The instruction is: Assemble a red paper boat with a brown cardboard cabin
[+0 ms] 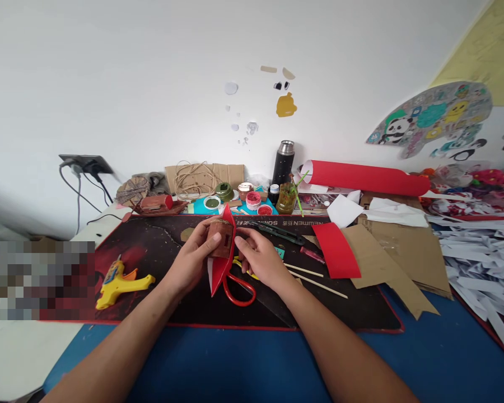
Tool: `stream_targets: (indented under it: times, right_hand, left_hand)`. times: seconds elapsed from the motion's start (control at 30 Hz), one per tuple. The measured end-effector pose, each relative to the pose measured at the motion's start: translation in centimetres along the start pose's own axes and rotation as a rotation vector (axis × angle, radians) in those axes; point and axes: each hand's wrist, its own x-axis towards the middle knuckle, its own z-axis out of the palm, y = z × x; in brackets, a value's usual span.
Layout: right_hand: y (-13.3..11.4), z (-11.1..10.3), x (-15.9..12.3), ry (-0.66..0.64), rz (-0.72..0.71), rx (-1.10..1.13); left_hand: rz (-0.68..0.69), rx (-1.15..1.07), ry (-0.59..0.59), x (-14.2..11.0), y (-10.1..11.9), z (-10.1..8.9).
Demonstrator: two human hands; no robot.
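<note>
My left hand (193, 252) is closed around a small brown-painted model piece (220, 238) with a dark rectangular opening in its side. Against that piece stands a folded sheet of red corrugated paper (222, 271), its pale inner face showing at the lower left. Just right of the red paper, my right hand (260, 257) has its fingers curled in, the tips at the paper's edge; what they pinch, if anything, is hidden. Beneath the hands lie scissors with red handles (240, 292) and something yellow, partly covered.
A yellow glue gun (120, 284) lies left on the black mat (159, 305). A utility knife (281, 232), wooden sticks (319, 282), red card (336, 250) and cardboard (407, 246) are to the right. Paint jars (253, 200) and a thermos (284, 162) stand behind.
</note>
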Motion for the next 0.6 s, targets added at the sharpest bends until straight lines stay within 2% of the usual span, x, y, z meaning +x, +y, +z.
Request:
stream_targets:
  times: [0.27, 0.47, 0.6]
  right_hand:
    - [-0.08, 0.21, -0.07, -0.032, 0.057, 0.046]
    - [0.16, 0.24, 0.15, -0.037, 0.058, 0.076]
    - [0.25, 0.29, 0.22, -0.037, 0.062, 0.093]
  left_hand:
    - [-0.008, -0.007, -0.077, -0.30, -0.58, 0.09]
    - [-0.074, -0.136, -0.043, -0.31, -0.86, 0.15]
    - [-0.102, -0.137, -0.018, -0.24, -0.68, 0.27]
